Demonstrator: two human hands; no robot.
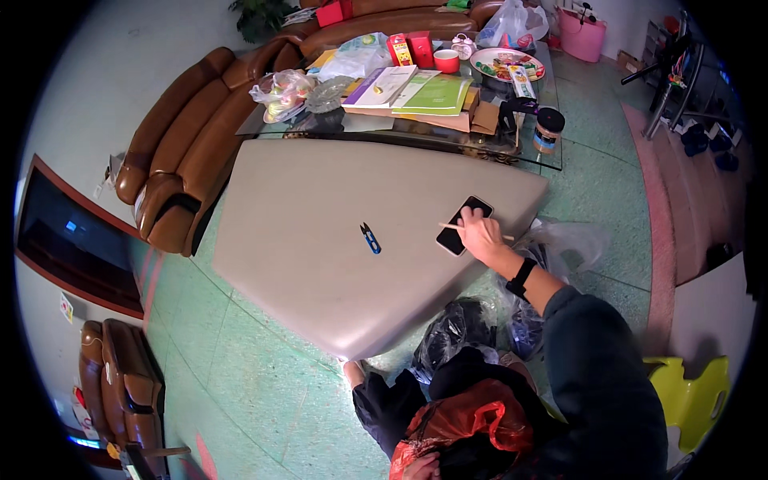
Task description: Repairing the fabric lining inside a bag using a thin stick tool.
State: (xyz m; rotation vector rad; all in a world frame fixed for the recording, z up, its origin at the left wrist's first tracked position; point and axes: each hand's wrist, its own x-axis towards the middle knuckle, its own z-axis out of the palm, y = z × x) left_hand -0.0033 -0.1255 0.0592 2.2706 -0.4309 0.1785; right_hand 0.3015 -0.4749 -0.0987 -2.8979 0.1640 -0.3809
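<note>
My right hand (480, 234) is closed around a thin, pale wooden stick (450, 226) that juts out on both sides of it. Its fingers are over a black-screened smartphone (453, 241) on the beige padded bench (304, 216); whether they touch the phone I cannot tell. Blue-handled thread snips (370, 238) lie further left on the bench. Low in the picture, my left hand (422, 467) shows only in part, its fingers curled at the edge of a red plastic bag (460, 416) on my lap. Black material is bunched in the bag.
Beyond the bench stands a glass table (544, 156) with books (432, 94), a jar (548, 130), a plate of sweets (506, 64) and bags. Clear and black plastic bags (456, 330) sit against the bench's near right side. A yellow-green stool (688, 396) is at right, brown sofas (188, 144) at left.
</note>
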